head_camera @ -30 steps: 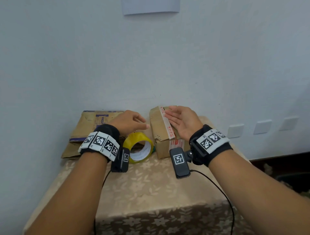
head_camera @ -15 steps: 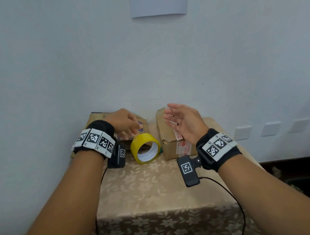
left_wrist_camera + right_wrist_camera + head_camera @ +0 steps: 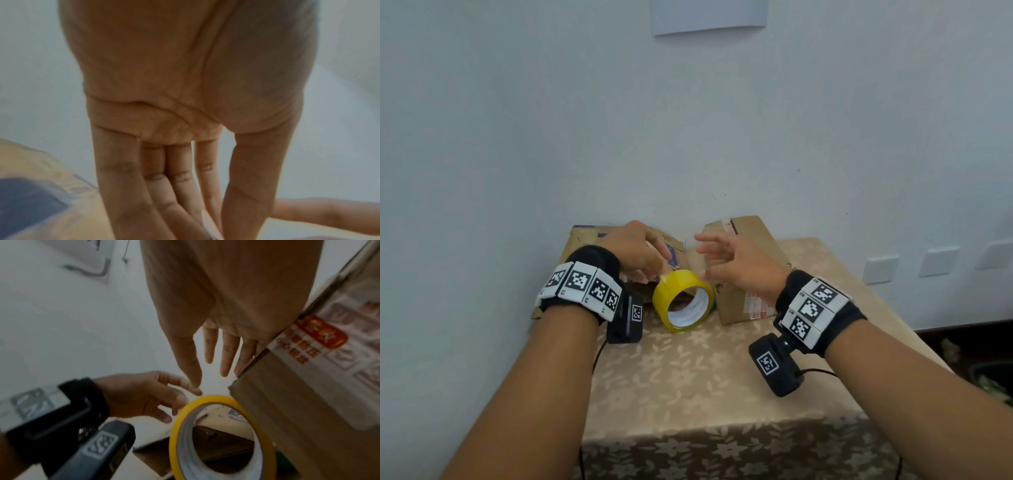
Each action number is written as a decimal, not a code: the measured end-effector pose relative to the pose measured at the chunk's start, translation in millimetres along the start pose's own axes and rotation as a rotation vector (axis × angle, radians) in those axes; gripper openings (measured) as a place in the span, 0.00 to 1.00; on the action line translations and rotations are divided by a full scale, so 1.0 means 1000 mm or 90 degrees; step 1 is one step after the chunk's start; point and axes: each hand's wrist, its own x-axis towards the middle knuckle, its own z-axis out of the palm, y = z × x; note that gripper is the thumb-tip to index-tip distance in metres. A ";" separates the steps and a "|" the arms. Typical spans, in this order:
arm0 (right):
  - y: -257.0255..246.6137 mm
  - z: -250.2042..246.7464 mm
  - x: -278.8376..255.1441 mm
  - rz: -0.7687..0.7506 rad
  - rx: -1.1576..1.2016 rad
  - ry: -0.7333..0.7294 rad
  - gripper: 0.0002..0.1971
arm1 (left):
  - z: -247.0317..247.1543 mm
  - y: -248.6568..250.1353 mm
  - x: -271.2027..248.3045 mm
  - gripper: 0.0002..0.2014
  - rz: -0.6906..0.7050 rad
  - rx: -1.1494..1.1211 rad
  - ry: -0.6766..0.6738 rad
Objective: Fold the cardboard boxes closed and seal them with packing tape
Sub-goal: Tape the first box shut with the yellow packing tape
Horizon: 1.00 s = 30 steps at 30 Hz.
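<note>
Left arm: reaches forward from lower left, forearm bare, wrist in a black band with white marker tiles.
Left hand [image 3: 635, 251]: back up, fingers bent downward, loosely together; the wrist view shows the fingers [image 3: 123, 186] almost straight and side by side, thumb alongside. Whether it holds anything cannot be told.
Right arm: reaches forward from lower right, same band at the wrist.
Right hand [image 3: 739, 263]: palm turned left toward the other hand, fingers [image 3: 228, 353] straight and spread, thumb apart, holding nothing.
</note>
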 end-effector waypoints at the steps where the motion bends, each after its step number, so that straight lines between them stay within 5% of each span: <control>1: 0.001 0.002 0.001 -0.002 -0.052 -0.020 0.38 | 0.000 0.002 -0.001 0.09 0.010 -0.004 -0.003; 4: 0.004 0.008 0.004 -0.009 -0.214 -0.082 0.50 | 0.000 0.010 -0.003 0.09 0.052 -0.001 -0.021; 8: 0.007 0.013 0.009 -0.026 -0.298 -0.088 0.48 | 0.000 0.021 -0.006 0.09 0.128 0.013 -0.007; 13: 0.007 0.009 0.006 -0.057 -0.161 -0.054 0.25 | -0.005 0.024 -0.004 0.08 0.191 0.043 0.084; 20: 0.003 0.003 0.001 -0.093 0.110 0.039 0.21 | -0.005 0.019 0.002 0.06 0.289 0.001 0.232; 30: 0.007 -0.004 0.000 -0.092 0.177 0.026 0.19 | 0.011 0.023 0.003 0.05 0.375 -0.082 0.359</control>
